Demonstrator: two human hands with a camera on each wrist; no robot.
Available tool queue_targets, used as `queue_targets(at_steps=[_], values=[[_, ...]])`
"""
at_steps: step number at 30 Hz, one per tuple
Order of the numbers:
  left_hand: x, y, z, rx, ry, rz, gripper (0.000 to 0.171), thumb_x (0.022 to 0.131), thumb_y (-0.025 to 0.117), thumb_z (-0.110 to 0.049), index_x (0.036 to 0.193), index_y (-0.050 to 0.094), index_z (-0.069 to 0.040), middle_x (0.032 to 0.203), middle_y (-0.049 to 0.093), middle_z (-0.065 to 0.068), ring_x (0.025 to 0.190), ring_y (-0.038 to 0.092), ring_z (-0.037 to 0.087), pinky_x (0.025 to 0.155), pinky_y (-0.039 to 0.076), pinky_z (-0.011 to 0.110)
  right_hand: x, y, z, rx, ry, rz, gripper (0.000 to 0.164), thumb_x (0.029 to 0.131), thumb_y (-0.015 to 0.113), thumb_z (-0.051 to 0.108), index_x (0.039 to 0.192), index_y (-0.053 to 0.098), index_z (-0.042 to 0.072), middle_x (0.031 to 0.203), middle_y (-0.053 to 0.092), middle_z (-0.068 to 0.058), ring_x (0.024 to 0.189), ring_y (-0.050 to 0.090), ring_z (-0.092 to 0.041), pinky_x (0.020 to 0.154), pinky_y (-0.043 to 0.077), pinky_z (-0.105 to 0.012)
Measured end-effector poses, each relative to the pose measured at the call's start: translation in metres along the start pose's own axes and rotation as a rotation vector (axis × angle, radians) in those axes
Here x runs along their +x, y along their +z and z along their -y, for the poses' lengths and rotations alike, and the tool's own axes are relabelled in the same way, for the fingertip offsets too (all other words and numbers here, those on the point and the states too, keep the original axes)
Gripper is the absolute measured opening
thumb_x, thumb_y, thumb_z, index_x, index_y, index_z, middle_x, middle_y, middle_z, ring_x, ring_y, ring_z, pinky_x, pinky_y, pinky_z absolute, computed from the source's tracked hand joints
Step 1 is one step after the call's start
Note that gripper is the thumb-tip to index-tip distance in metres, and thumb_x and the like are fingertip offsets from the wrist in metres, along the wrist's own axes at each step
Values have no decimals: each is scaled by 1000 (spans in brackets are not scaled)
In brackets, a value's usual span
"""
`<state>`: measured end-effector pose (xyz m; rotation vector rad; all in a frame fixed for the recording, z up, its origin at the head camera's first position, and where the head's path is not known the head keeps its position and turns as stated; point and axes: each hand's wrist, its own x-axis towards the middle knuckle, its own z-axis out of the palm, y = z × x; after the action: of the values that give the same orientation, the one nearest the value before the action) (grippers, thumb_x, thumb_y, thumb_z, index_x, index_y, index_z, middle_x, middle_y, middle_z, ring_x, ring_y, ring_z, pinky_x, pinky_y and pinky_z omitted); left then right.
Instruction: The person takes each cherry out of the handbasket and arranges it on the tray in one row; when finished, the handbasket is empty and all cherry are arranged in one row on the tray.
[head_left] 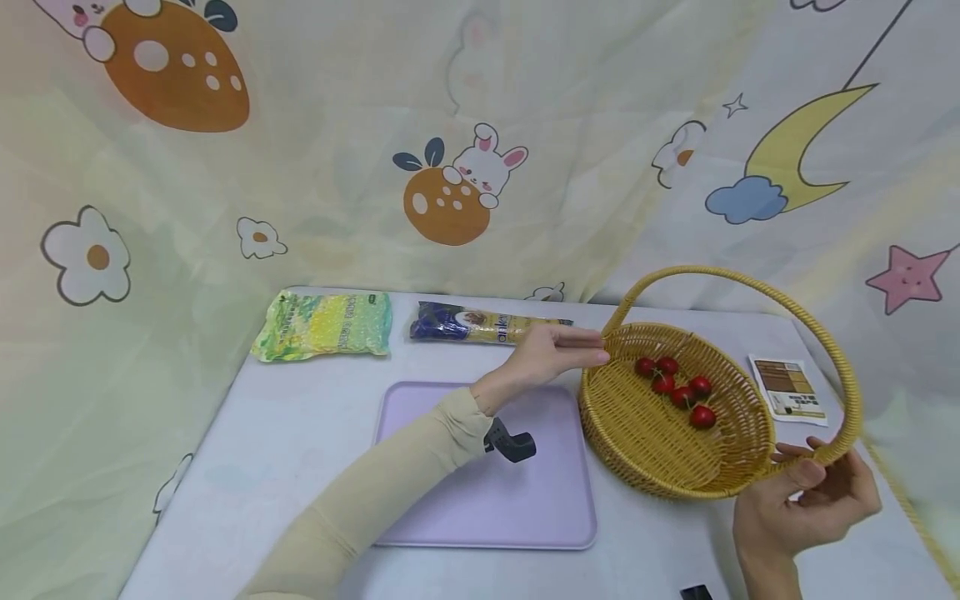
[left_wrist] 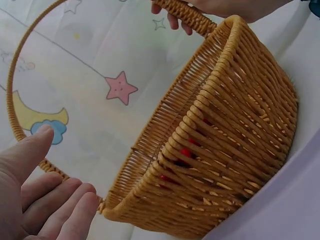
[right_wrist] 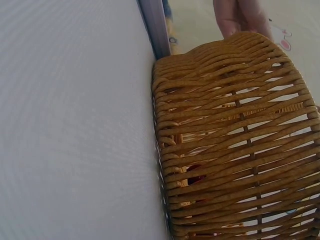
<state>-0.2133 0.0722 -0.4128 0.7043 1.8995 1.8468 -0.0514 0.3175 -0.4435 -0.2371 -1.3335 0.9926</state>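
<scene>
The white table (head_left: 300, 433) runs back to a pale cloth (head_left: 337, 192) hung behind and around it. The cloth is printed with rabbits hugging orange fruit, white flowers, a yellow moon with a blue cloud and a pink star. On the table lies a flat lilac tray (head_left: 480, 512). The basket (head_left: 622, 458), woven in tan with a tall arched handle, is just right of the tray, its side overlapping the tray's far right corner in the head view. Six red cherries (head_left: 682, 397) lie together inside it.

Behind the tray is a long blue and yellow pack (head_left: 450, 323); the letters seem to read "onka", and the left hand partly covers its right end. Behind and to the left of the tray lies a green and yellow pack (head_left: 327, 325), its lettering too blurred to read. Well to the right of the tray, beyond the basket, is a white sachet (head_left: 789, 390) with a brown panel and print too small to read.

The left hand (head_left: 546, 358) has its fingers extended at the handle's foot nearest the tray, thumb apart, not wrapped round it. The right hand (head_left: 802, 504) grasps the handle's other foot, on the side away from the tray, between thumb and curled fingers.
</scene>
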Motion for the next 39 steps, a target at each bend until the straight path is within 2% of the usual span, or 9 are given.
queue_targets(at_steps=[6, 12, 19, 26, 34, 39], values=[[17, 13, -1, 32, -7, 21, 50, 94, 80, -29, 137, 69, -7, 125, 77, -1, 106, 71, 0, 94, 55, 19, 1, 0, -2, 9, -10, -3, 48, 103, 66, 33, 121, 50, -7, 120, 61, -13, 97, 58, -11, 85, 44, -17], [33, 29, 0, 87, -68, 30, 51, 93, 81, -38, 135, 72, -11, 125, 76, -7, 107, 69, -1, 90, 55, 19, 0, 1, -6, -23, -14, 14, 48, 103, 66, 35, 122, 50, -7, 117, 62, -7, 92, 57, -7, 82, 44, -16], [53, 53, 2, 123, -89, 36, 51, 93, 79, -42, 135, 72, -12, 122, 77, -5, 110, 69, 3, 90, 55, 21, 1, 1, -6, -12, -31, 24, 47, 103, 66, 34, 120, 51, -7, 110, 63, -4, 88, 58, -5, 80, 44, -15], [69, 70, -2, 119, -172, 4, 51, 93, 79, -46, 132, 73, -15, 118, 77, -6, 109, 68, 6, 91, 55, 25, 2, -1, -6, -1, -41, 17, 48, 102, 67, 34, 120, 52, -8, 109, 63, -6, 87, 59, -5, 80, 44, -15], [84, 89, -3, 275, -175, 11, 46, 101, 67, -48, 135, 71, -17, 132, 71, -5, 119, 66, 12, 92, 56, 27, 4, -2, -7, -12, -56, 13, 45, 103, 67, 31, 119, 52, -8, 109, 64, -7, 87, 59, -5, 81, 45, -15], [87, 94, 5, 338, -153, -29, 42, 106, 63, -37, 139, 67, -11, 135, 70, 0, 121, 66, 15, 94, 55, 25, 2, 1, -6, 25, -73, -5, 48, 101, 70, 32, 115, 53, -10, 105, 66, -7, 83, 60, -5, 78, 45, -14]])
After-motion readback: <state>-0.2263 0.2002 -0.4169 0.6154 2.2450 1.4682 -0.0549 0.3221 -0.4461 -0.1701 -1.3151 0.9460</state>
